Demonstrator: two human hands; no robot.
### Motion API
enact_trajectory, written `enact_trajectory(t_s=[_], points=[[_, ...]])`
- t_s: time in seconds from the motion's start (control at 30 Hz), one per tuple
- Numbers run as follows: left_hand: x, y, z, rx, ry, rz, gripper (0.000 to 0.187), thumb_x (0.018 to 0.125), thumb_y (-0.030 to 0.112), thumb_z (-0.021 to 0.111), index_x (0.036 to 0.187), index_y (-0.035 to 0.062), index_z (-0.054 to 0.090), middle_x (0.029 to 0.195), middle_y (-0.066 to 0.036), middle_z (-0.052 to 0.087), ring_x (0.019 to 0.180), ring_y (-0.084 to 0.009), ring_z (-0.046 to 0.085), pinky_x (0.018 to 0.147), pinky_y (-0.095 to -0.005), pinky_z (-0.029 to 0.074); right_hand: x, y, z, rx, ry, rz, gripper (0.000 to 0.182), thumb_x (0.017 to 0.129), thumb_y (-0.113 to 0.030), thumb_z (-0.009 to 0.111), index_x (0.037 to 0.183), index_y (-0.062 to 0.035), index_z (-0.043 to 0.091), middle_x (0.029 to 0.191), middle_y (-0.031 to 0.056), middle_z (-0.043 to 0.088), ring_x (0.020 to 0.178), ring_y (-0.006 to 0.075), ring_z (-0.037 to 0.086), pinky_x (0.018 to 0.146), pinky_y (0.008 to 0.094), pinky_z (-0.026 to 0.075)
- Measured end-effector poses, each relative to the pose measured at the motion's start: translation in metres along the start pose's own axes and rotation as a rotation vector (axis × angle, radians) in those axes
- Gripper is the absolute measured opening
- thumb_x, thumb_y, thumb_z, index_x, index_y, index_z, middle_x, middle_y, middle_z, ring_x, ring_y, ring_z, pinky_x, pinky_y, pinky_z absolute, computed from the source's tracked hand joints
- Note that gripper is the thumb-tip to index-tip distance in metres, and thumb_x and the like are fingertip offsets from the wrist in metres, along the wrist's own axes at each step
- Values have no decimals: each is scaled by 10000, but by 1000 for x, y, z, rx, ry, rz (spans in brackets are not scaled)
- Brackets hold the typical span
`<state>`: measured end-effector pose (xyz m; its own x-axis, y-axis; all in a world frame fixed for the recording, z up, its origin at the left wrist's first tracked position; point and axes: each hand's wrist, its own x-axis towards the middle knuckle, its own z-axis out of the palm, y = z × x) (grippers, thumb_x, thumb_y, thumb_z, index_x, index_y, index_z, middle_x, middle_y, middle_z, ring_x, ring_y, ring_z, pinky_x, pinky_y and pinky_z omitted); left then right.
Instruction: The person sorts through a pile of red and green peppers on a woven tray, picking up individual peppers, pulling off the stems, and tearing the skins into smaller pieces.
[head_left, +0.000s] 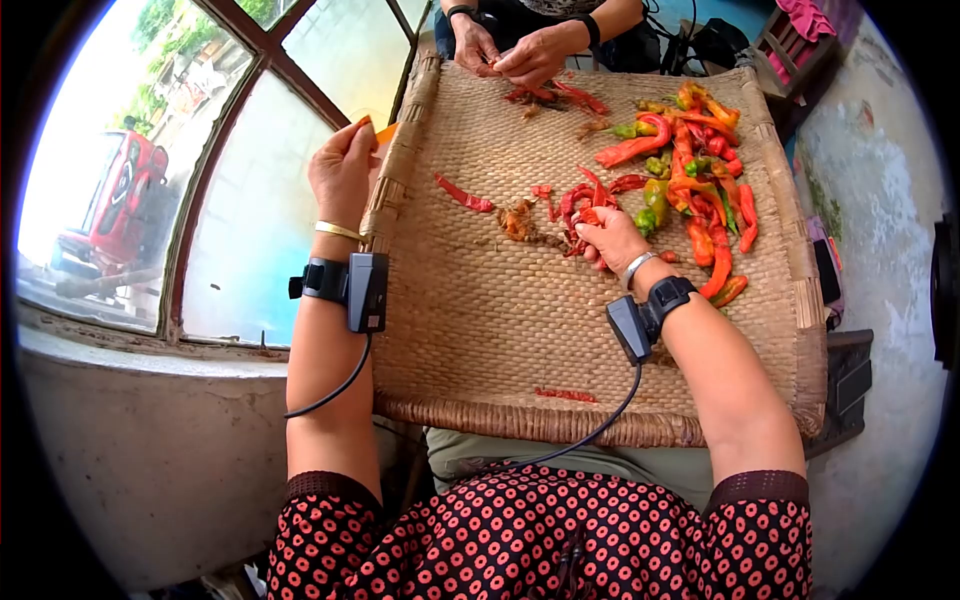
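Note:
Beyond the left rim of the woven tray, my left hand is raised with thumb and fingers pinched on an orange chili piece. My right hand is over the middle of the tray, its fingers closed on a red chili. More red chili pieces lie right around those fingertips. Just left of them sits a small heap of brownish scraps, and a single red strip lies farther left.
A pile of red, orange and green chilies covers the tray's right side. At the far edge, another person's hands work over dark red chilies. A flat red piece lies near me. The window stands close on the left.

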<state>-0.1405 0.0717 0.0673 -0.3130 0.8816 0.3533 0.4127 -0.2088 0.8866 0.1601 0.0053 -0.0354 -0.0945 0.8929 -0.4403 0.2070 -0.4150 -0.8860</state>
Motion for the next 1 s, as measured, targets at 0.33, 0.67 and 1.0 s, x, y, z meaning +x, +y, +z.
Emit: enact_trajectory(t_s=[0.33,0.67,1.0], points=[[-53,52,27,64,-406,398,95,768,54,593,843,0,615,695,-49,597,588,-98,553,535,-199,447,-3,-5,-1,-8,-28,9,482,810,-169,535,1202,60,374,700,58,570,518,87,531,391,215,421],[27,-24,-31,594,283,483,243,769,144,605,1000,71,583,974,-111,587,763,-179,603,645,-268,484,1,1,0,7,3,8,533,810,-162,535,1241,67,321,684,55,568,506,89,527,388,217,422],[-53,-17,61,895,-787,650,336,745,127,572,1071,62,521,1098,-79,522,998,-251,477,836,-335,422,0,0,1,35,1,0,483,808,-164,541,1209,48,374,645,40,555,475,82,502,374,220,403]])
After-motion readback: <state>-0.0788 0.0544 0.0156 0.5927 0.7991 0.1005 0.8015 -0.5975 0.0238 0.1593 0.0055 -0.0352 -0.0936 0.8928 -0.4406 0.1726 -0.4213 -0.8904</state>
